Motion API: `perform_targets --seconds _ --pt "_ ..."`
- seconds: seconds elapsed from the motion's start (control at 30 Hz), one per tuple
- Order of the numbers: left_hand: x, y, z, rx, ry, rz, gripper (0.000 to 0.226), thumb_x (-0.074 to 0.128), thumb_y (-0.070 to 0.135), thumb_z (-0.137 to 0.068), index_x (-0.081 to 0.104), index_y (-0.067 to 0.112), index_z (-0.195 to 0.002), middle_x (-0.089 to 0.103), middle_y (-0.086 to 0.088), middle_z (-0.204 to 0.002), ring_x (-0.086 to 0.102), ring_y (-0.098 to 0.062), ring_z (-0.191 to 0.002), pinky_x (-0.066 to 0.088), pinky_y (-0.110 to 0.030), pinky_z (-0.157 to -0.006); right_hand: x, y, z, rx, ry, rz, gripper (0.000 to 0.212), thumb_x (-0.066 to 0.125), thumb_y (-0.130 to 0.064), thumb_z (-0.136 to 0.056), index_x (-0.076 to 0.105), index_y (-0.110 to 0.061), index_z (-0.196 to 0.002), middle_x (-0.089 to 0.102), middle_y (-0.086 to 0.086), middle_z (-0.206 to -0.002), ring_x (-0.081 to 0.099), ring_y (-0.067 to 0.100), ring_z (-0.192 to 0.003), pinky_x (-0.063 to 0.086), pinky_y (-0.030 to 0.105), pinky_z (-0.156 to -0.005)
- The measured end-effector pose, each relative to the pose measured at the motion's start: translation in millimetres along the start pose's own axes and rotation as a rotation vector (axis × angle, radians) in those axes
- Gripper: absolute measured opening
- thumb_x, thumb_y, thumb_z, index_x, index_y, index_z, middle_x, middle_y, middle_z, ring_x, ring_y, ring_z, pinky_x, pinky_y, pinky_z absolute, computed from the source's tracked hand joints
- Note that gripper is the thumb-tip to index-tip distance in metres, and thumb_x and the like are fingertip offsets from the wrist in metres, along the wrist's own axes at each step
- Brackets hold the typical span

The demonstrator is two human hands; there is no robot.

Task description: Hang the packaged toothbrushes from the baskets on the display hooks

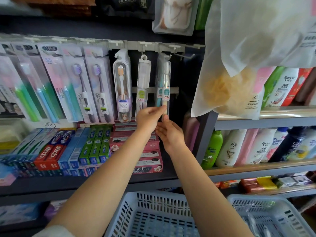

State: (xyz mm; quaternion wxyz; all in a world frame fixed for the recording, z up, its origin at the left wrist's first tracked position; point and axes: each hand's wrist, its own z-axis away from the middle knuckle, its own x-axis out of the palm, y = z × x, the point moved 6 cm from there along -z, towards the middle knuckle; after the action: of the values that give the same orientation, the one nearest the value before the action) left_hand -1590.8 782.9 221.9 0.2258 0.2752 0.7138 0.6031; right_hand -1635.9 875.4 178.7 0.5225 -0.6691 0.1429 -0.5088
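I am pinching a slim toothbrush pack [166, 86] of clear, glossy plastic with my left hand [148, 118], while my right hand [169, 134] is touching its smooth lower end. The display hook [185, 56] beside it is looking like thin bare metal wire. Below me the two baskets [153, 214] are showing matt, slotted pale-blue plastic.
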Motion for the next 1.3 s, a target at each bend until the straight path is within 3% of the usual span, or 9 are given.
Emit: perform_targets --seconds 0.2,0.37,0.47,0.6,0.77,0.9,1.07,1.17,1.3 --pt "-10.7 -55.0 50.5 -0.028 -0.003 -0.115 0.01 0.071 0.035 -0.092 0.073 0.028 -0.099 0.073 0.011 -0.096 0.068 -0.004 -0.091 0.054 -0.02 -0.079 -47.0 23.8 29.3 0.044 -0.001 0.293 0.019 0.064 -0.025 -0.1 0.067 -0.007 -0.107 0.073 0.015 -0.089 0.07 0.022 -0.071 0.058 0.03 -0.063" --pt "10.9 -177.2 158.8 -0.34 -0.226 -0.27 0.005 0.065 0.033 -0.098 0.068 0.029 -0.095 0.072 0.003 -0.089 0.067 -0.018 -0.083 0.054 -0.041 -0.076 -188.2 55.0 100.0 0.095 0.078 0.8 0.009 0.072 -0.013 -0.093 0.066 -0.015 -0.1 0.073 0.004 -0.08 0.069 0.015 -0.06 0.059 0.031 -0.059" --pt "61.1 -198.8 207.1 -0.393 -0.444 -0.35 0.01 0.064 0.031 -0.099 0.07 0.024 -0.096 0.071 0.001 -0.087 0.067 -0.017 -0.079 0.054 -0.042 -0.079 -275.5 39.1 151.8 0.103 0.22 0.911 0.012 0.072 -0.013 -0.093 0.064 -0.022 -0.097 0.071 0.004 -0.081 0.07 0.018 -0.064 0.058 0.036 -0.061" --pt "170.9 -185.2 242.9 -0.281 -0.685 -0.385 0.006 0.069 0.036 -0.092 0.071 0.03 -0.095 0.073 0.005 -0.09 0.068 -0.012 -0.085 0.053 -0.032 -0.079 -383.9 -1.3 190.5 0.062 0.423 1.017 0.017 0.074 -0.016 -0.091 0.062 -0.028 -0.095 0.071 0.0 -0.078 0.07 0.021 -0.069 0.056 0.037 -0.065" --pt "303.9 -205.5 273.7 -0.29 -0.866 -0.456 0.008 0.066 0.035 -0.095 0.07 0.03 -0.1 0.07 0.009 -0.098 0.065 -0.006 -0.09 0.051 -0.021 -0.076 -522.6 -11.3 197.1 0.211 0.557 0.921 0.02 0.077 -0.018 -0.088 0.062 -0.023 -0.1 0.067 0.003 -0.084 0.07 0.03 -0.079 0.057 0.05 -0.076" --pt "377.4 -262.4 300.1 -0.446 -0.838 -0.558 0.02 0.065 0.036 -0.096 0.068 0.024 -0.111 0.066 0.01 -0.104 0.062 -0.01 -0.101 0.046 -0.021 -0.077 -608.9 14.4 187.2 0.4 0.549 0.819 0.051 0.081 -0.036 -0.079 0.058 -0.015 -0.12 0.069 0.007 -0.101 0.07 0.028 -0.089 0.059 0.05 -0.084" --pt "412.7 -335.6 321.0 -0.704 -0.653 -0.674 0.064 0.07 0.031 -0.092 0.043 0.013 -0.147 0.052 -0.006 -0.142 0.056 -0.021 -0.116 0.04 -0.028 -0.085 -659.4 39.3 159.5 0.556 0.499 0.734 0.055 0.077 -0.022 -0.089 0.052 -0.006 -0.134 0.06 0.011 -0.125 0.063 0.024 -0.106 0.053 0.039 -0.092" --pt "409.0 -368.6 321.5 -0.798 -0.526 -0.727 0.071 0.076 0.025 -0.088 0.039 0.009 -0.146 0.054 -0.011 -0.14 0.058 -0.024 -0.11 0.044 -0.029 -0.083 -672.9 65.0 144.0 0.676 0.416 0.71 0.064 0.077 -0.032 -0.088 0.048 -0.007 -0.14 0.058 0.01 -0.134 0.062 0.026 -0.115 0.052 0.038 -0.092" --pt "407.2 -398.7 320.6 -0.881 -0.518 -0.765 0.081 0.077 0.036 -0.087 0.033 0.011 -0.15 0.05 -0.005 -0.144 0.056 -0.029 -0.125 0.047 -0.032 -0.094 -681.1 104.3 134.2 0.825 0.314 0.667 0.066 0.082 -0.036 -0.081 0.052 -0.005 -0.132 0.062 0.016 -0.125 0.064 0.032 -0.11 0.055 0.047 -0.095"
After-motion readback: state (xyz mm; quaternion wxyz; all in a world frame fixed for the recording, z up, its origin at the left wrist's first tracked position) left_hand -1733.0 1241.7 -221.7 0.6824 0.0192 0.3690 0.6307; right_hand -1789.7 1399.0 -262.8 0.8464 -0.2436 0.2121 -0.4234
